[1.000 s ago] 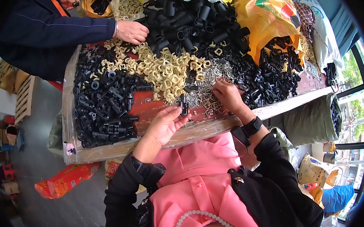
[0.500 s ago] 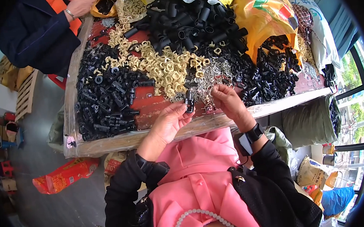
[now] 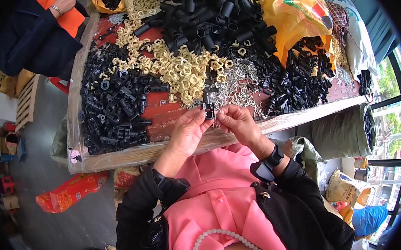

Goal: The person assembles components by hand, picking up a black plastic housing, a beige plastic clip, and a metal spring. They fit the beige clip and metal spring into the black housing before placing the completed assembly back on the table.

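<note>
Near the front edge of the table, my left hand [image 3: 187, 129] pinches a small black plastic fitting [image 3: 208, 110] between thumb and fingers. My right hand [image 3: 239, 124] is closed in a pinch right beside it, its fingertips meeting the fitting's side. Something tiny may sit in that pinch, but it is too small to make out. Just beyond the hands lie a heap of cream-coloured ring-shaped parts [image 3: 185, 75] and a spread of small silvery metal clips [image 3: 239, 86].
Finished-looking black fittings [image 3: 116, 112] pile up at left. Black tubes [image 3: 211, 19] lie at the back, small black pieces [image 3: 295, 83] at right by a yellow sack [image 3: 290, 12]. A wooden rim [image 3: 114, 160] edges the red table. A co-worker's sleeve [image 3: 36, 43] shows at far left.
My right hand has come left and down from above the metal clips to meet the fitting in my left hand. The co-worker's hand has shifted left.
</note>
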Demonstrator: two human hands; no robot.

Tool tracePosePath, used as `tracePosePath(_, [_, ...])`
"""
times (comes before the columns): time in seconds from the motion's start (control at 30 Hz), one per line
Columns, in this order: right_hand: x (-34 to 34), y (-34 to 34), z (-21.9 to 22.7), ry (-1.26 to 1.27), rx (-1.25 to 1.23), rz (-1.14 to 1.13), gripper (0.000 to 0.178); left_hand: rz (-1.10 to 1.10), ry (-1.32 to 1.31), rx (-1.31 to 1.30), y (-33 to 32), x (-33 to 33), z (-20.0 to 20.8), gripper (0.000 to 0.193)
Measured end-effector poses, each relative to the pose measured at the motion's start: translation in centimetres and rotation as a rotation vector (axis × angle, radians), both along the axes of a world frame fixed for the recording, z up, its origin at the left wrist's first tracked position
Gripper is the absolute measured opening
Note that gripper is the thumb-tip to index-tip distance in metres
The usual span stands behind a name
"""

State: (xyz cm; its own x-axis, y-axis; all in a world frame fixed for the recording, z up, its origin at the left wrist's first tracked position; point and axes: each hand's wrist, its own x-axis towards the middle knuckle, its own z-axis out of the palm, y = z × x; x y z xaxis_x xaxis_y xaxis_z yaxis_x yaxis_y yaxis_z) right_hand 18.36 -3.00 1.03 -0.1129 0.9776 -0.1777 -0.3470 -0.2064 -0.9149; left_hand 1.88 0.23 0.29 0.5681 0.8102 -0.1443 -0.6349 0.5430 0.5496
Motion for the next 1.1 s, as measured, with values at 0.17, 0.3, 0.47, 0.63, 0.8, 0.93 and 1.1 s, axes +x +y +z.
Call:
tracePosePath(0.17, [0.5,0.5,0.1,-0.001,0.009,0.069,0.01,-0.03,-0.009,-0.002,0.2,-0.2,0.3,0.022])
tracePosePath(0.3, [1.0,0.6,0.5,-0.017,0.063,0.134,0.011,-0.084,-0.048,0.04,0.0,-0.2,0.7,0.024])
tracePosePath(0.47, [0.3,-0.6,1.7,-0.096,0.13,0.036,0.012,-0.044,0.018,0.002,-1.0,0.0,1.6,0.019])
tracePosePath(0.63, [0.1,-1.6,2.4,-0.125,0.184,0.025,0.009,-0.034,0.039,0.004,-1.8,-0.1,1.9,0.019])
tracePosePath(0.8, [0.4,-1.4,2.2,-0.144,0.279,0.037,0.01,-0.15,-0.002,0.007,-2.0,-0.4,1.8,0.026])
tracePosePath(0.93, [0.7,-1.0,2.2,-0.386,0.432,-0.024,0.01,-0.163,0.036,-0.077,-1.5,-0.4,2.4,0.025])
tracePosePath(1.1, [0.5,-0.9,3.2,-0.645,0.62,-0.124,0.01,-0.167,0.085,-0.1,-1.4,-0.5,2.6,0.023])
